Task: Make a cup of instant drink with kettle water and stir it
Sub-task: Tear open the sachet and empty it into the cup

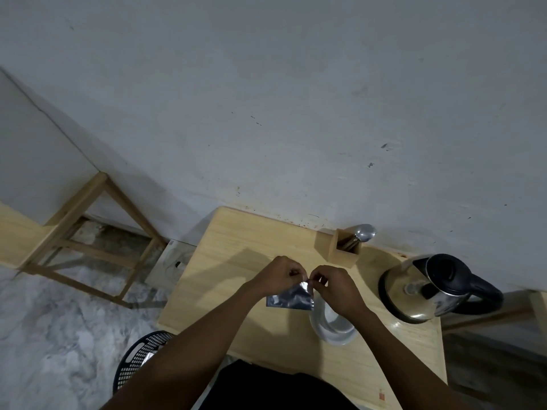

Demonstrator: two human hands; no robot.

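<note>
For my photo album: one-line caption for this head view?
Both hands pinch a silver sachet above a cup, kettle nearby.

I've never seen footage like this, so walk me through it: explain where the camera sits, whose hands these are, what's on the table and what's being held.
There is one picture, from a camera worn on a person's head, looking down at their own bare hands. The left hand and right hand pinch the top edge of a silvery sachet, apparently to tear it open. Under it on the wooden table stands a pale cup. A steel kettle stands to the right, and a spoon sits in a wooden holder by the wall. A black basket sits on the floor.
</note>
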